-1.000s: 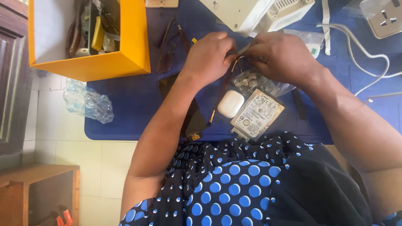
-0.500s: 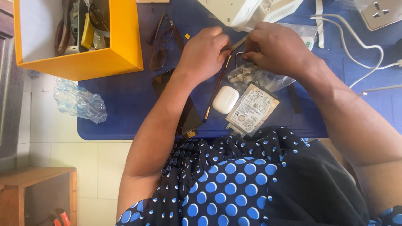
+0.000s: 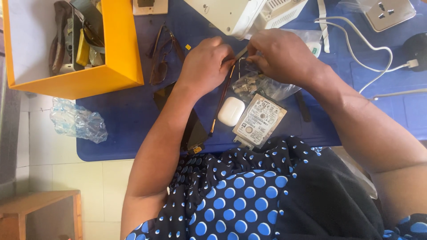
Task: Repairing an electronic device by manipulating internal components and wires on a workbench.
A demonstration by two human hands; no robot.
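My left hand (image 3: pixel 205 66) and my right hand (image 3: pixel 281 55) meet fingertip to fingertip over the blue mat (image 3: pixel 124 120). Between them they pinch a thin metal tool (image 3: pixel 240 54) and a small dark part (image 3: pixel 249 67); which hand holds which I cannot tell. Right below the fingers lies a clear plastic bag of small metal bits (image 3: pixel 262 86). A thin brown rod (image 3: pixel 220 101) runs down from my left hand. Nearer to me lie a white earbud case (image 3: pixel 231 111) and a bare hard drive (image 3: pixel 259 120). A black flat panel (image 3: pixel 195 131) lies partly hidden under my left forearm.
A yellow box of tools (image 3: pixel 109 73) stands at the back left, with glasses (image 3: pixel 161 55) beside it. A white device (image 3: pixel 240 15) is at the back, a power socket (image 3: pixel 386 12) with a white cable (image 3: pixel 356 53) at the right. Crumpled plastic (image 3: pixel 75 122) overhangs the mat's left edge.
Both hands stay joined over the plastic bag with only small finger motions. The view has drifted slightly, so the yellow box and the mat sit a little differently in frame.
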